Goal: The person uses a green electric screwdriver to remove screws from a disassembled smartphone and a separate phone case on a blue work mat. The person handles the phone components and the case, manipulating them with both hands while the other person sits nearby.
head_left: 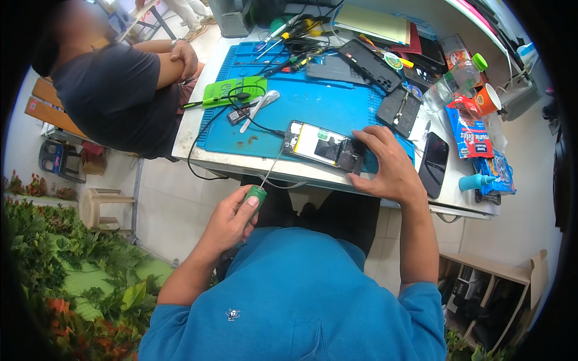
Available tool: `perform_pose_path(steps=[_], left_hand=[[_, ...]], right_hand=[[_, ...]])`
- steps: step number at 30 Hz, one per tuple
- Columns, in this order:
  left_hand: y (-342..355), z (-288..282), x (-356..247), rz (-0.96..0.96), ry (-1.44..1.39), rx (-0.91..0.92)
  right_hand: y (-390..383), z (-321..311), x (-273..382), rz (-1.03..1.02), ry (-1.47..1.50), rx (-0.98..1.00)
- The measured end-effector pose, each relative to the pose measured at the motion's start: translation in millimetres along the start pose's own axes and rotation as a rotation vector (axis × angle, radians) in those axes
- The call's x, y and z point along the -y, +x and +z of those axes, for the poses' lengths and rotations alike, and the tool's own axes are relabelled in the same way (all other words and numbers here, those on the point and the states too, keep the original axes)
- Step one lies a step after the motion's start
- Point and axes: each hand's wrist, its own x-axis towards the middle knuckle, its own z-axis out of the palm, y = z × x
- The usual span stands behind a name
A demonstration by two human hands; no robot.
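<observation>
My left hand (pixel 232 218) grips a green-handled screwdriver (pixel 264 180); its thin shaft points up to the left end of an opened phone (pixel 322 147). That phone lies face down with its back off, showing a yellow battery and dark boards, at the front edge of a blue work mat (pixel 313 102). My right hand (pixel 385 162) holds the phone's right end, fingers curled over it.
Another person (pixel 114 90) sits at the table's left with arms folded. On the mat lie a green tool card (pixel 232 91), cables, several screwdrivers and phone back covers (pixel 370 63). A black phone (pixel 435 163), snack packets, a bottle and an orange cup stand right.
</observation>
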Motion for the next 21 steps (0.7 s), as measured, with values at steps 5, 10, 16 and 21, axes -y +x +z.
perform_pose_path(steps=[5, 10, 16, 21], left_hand=[[0.8, -4.1, -2.2, -0.011, 0.008, -0.010], [-0.5, -3.4, -8.4, 0.007, 0.019, -0.012], [8.4, -11.8, -22.2, 0.015, 0.115, 0.002], [16.1, -19.0, -29.8, 0.005, 0.180, 0.029]], right_hand=[[2.4, -1.7, 1.8, 0.028, 0.010, 0.043], [3.8, -1.3, 1.7, 0.046, 0.039, 0.044], [5.2, -0.7, 0.0, 0.054, 0.053, 0.051], [4.7, 1.0, -1.8, 0.035, 0.057, 0.033]])
